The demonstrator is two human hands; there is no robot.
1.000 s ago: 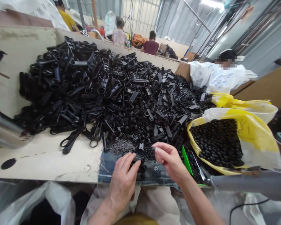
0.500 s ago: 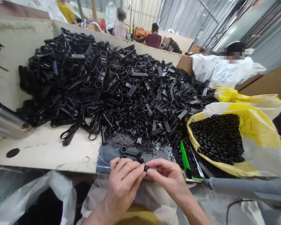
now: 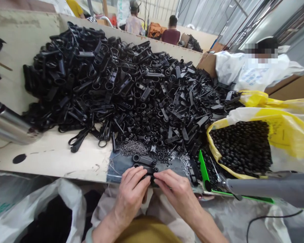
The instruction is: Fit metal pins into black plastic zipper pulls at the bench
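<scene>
Head view: the left hand (image 3: pixel 133 189) is laid over the near black part (image 3: pixel 150 170), fingers kept close together and bent, thumb set apart; whether the part is gripped cannot be told. By the right hand (image 3: pixel 178 189), thumb and index tips are brought together at the part's right end; whether a small piece is pinched cannot be told. The far black part (image 3: pixel 144 160) is seen just beyond, flat on the dark mat (image 3: pixel 118 168). Silver screws (image 3: pixel 185 166) and grey pins (image 3: pixel 133 148) are scattered along the mat's far side. Behind, a big black heap (image 3: pixel 98 81) is piled. At right, 1 yellow-white bag (image 3: pixel 291 131) is filled with black pieces (image 3: pixel 240 145); a green strip (image 3: pixel 204 167) is placed between bag and mat.
</scene>
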